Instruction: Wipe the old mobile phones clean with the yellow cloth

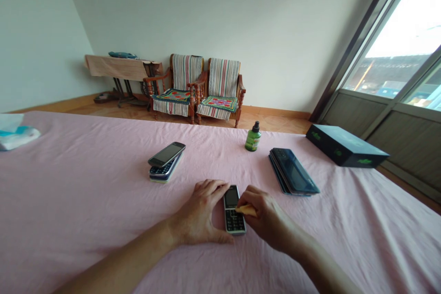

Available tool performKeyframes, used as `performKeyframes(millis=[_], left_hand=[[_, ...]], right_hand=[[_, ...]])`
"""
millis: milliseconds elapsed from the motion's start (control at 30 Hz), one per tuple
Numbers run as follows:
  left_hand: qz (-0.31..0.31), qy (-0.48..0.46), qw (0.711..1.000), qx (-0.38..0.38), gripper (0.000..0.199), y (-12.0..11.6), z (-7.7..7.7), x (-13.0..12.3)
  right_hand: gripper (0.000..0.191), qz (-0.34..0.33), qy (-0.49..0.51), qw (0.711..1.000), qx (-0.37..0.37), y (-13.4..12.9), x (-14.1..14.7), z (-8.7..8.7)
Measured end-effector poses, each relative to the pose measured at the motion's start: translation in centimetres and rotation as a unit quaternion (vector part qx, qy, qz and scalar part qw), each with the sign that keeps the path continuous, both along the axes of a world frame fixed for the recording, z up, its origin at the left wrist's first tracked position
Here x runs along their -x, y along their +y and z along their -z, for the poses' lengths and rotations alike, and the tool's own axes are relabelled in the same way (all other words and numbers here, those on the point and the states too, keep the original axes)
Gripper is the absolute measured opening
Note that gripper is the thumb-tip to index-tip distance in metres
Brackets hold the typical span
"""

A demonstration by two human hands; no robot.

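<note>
A keypad mobile phone point(235, 222) lies face up on the pink cloth, its small dark screen toward the far side. My left hand point(198, 213) grips it from the left, fingertips at the top corner and thumb by the bottom corner. Pinched in my right hand point(263, 213) is a small folded yellow cloth point(247, 210), which touches the phone near the upper keys. The fingers of my right hand are closed, and part of the yellow cloth is hidden within them.
Left of my hands sits a stack of older phones point(167, 161). A green bottle point(253, 137) with a black cap stands beyond. To the right are stacked dark smartphones point(292, 172) and a black box point(346, 144). A tissue pack point(19, 138) lies far left. Two wooden chairs point(222, 87) stand behind.
</note>
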State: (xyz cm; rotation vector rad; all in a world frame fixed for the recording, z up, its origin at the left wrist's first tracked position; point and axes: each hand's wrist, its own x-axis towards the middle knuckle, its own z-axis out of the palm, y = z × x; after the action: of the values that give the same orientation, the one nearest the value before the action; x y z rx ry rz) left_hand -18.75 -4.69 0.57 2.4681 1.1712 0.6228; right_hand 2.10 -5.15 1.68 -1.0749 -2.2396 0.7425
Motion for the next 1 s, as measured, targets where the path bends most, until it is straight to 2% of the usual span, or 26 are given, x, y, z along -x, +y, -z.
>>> performKeyframes(millis=[67, 167, 233, 367, 467, 567, 667, 867, 1000], left_hand=[[-0.005, 0.003, 1.0, 0.005, 0.092, 0.0, 0.0, 0.0], [-0.005, 0.007, 1.0, 0.011, 0.093, 0.0, 0.1, 0.1], [-0.004, 0.007, 1.0, 0.01, 0.093, 0.0, 0.2, 0.1], [-0.008, 0.008, 1.0, 0.007, 0.094, 0.0, 0.2, 0.0], [-0.024, 0.012, 0.999, 0.025, 0.108, -0.1, 0.3, 0.0], [-0.034, 0.012, 0.999, 0.041, 0.12, -0.1, 0.4, 0.0], [-0.03, 0.014, 0.998, 0.045, 0.121, -0.1, 0.5, 0.0], [-0.028, 0.013, 0.999, 0.041, 0.117, -0.1, 0.5, 0.1], [-0.021, 0.002, 0.999, 0.029, 0.113, -0.1, 0.8, 0.2]], right_hand=[[0.023, 0.009, -0.002, 1.0, -0.001, -0.1, 0.0, 0.0], [0.029, -0.042, -0.022, 0.998, 0.042, -0.4, -0.2, -0.4], [0.028, -0.049, -0.021, 0.998, 0.046, -0.3, -0.3, -0.4], [0.019, 0.013, 0.017, 0.999, -0.033, 0.9, 0.1, 0.9], [0.019, 0.063, 0.028, 0.994, -0.083, 2.0, 0.5, 1.8], [0.016, 0.099, 0.041, 0.989, -0.098, 2.6, 0.6, 1.9], [0.013, 0.116, 0.053, 0.987, -0.1, 2.8, 0.8, 1.8], [0.012, 0.11, 0.055, 0.989, -0.083, 3.3, 1.4, 2.5], [0.015, 0.073, 0.046, 0.994, -0.064, 2.3, 1.0, 2.2]])
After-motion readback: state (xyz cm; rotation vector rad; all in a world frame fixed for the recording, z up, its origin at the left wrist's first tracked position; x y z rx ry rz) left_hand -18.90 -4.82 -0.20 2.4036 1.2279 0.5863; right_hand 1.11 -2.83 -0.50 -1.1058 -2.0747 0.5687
